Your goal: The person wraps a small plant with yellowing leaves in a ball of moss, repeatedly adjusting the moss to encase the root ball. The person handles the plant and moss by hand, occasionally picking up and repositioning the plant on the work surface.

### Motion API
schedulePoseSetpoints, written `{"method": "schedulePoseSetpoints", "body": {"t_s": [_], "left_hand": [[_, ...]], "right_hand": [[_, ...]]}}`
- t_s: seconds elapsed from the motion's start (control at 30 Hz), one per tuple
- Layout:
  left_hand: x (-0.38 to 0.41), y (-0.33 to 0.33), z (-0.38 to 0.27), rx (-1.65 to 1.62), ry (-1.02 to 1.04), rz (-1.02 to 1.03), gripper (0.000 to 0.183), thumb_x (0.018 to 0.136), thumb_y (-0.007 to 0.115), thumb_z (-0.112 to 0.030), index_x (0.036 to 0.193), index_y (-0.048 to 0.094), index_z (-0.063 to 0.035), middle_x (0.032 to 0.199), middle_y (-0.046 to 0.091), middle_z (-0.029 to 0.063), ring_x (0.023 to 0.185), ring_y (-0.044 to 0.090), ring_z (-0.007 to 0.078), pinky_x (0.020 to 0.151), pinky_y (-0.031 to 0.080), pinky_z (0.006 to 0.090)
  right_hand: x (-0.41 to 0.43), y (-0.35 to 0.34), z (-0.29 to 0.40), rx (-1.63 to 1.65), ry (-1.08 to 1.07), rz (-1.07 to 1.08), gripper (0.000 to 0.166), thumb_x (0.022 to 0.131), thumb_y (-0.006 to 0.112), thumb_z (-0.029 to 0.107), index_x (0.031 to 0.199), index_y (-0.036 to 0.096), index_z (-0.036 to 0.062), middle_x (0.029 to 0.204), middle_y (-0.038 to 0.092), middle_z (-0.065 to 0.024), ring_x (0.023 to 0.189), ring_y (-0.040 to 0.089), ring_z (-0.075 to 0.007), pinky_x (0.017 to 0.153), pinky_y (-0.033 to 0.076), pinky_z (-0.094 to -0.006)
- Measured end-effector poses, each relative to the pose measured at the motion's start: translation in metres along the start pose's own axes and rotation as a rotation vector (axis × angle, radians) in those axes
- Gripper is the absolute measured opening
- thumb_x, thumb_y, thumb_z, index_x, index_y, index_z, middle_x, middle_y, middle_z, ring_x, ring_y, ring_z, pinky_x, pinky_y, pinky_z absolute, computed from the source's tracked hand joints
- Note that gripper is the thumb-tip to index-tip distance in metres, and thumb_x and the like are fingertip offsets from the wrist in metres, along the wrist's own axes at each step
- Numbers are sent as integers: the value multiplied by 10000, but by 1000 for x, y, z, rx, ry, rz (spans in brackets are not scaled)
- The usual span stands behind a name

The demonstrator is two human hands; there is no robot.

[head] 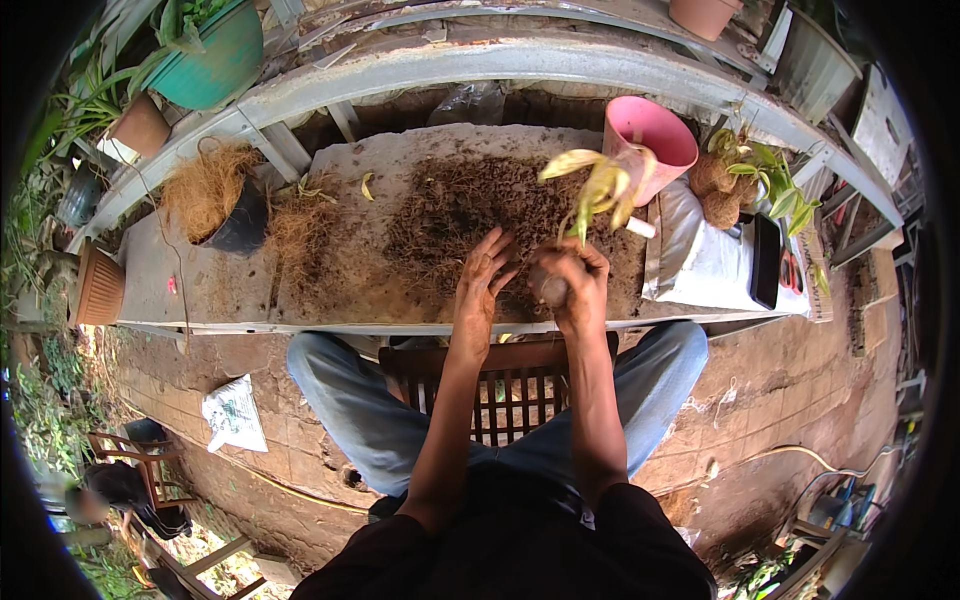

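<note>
My right hand (581, 281) grips a small plant by its base. Its yellow-green leaves (600, 184) droop above my fingers, towards the pink plant pot (637, 161). Below the fingers shows a rounded, grey-brown clump (553, 289), blurred, so I cannot tell whether it is a root ball or a swollen stem. To its left, my left hand (484, 274) holds nothing, its fingers apart above the loose dark soil (450, 206). That soil, mixed with fibres, spreads over the worktop (360, 285). A short white cylinder (640, 227) lies right of the plant.
A black pot (244, 221) with coconut fibre (206, 180) lies tipped at left, beside loose fibre (300, 232). At right, a white bag (697, 255) lies under a black phone-like object (765, 262), near red-handled scissors (790, 270) and fibre balls (720, 206). A metal rail (450, 64) runs behind.
</note>
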State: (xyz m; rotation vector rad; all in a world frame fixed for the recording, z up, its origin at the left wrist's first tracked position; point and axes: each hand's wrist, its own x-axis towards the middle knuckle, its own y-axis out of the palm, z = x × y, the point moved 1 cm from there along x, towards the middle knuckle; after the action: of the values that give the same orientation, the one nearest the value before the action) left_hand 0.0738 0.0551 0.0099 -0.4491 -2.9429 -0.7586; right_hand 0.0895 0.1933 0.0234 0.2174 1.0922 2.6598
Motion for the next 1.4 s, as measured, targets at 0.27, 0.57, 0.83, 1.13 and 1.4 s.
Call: {"method": "schedulePoseSetpoints", "body": {"t_s": [0.27,0.57,0.83,1.13,1.4], "left_hand": [[2,0,0,46,-32,-15,585,986,445,-452,1374,446,-15,1374,492,197,1278,491,305,1069,385,451],[1,-1,15,90,-128,30,537,992,482,-399,1348,466,2,1318,533,197,1182,564,291,1027,436,422],[-7,9,26,228,-238,166,438,983,587,-292,1269,484,23,1099,600,89,1046,550,157,932,444,319],[-16,6,21,-30,-230,105,303,1014,531,-272,860,575,-14,809,587,41,738,549,115,676,467,287],[-11,-7,31,-43,-307,299,383,1027,468,-369,999,561,1,824,563,60,714,546,149,626,455,301]], "right_hand": [[7,1,21,180,-15,20,434,804,683,-8,1192,491,27,1066,605,-165,917,656,-288,762,597,-501],[10,-21,16,-129,26,-25,215,730,670,-32,943,669,-55,853,685,-142,700,659,-217,617,557,-331],[4,10,14,-100,7,-71,190,902,689,143,990,681,-25,965,661,-79,836,606,-115,764,485,-236],[13,-24,-3,-246,-151,313,473,859,727,152,1251,520,-13,1152,632,-139,1065,627,-247,981,467,-368],[4,-10,4,-233,42,205,306,830,655,76,1093,647,-79,1058,697,-184,873,698,-248,818,554,-355]]}}
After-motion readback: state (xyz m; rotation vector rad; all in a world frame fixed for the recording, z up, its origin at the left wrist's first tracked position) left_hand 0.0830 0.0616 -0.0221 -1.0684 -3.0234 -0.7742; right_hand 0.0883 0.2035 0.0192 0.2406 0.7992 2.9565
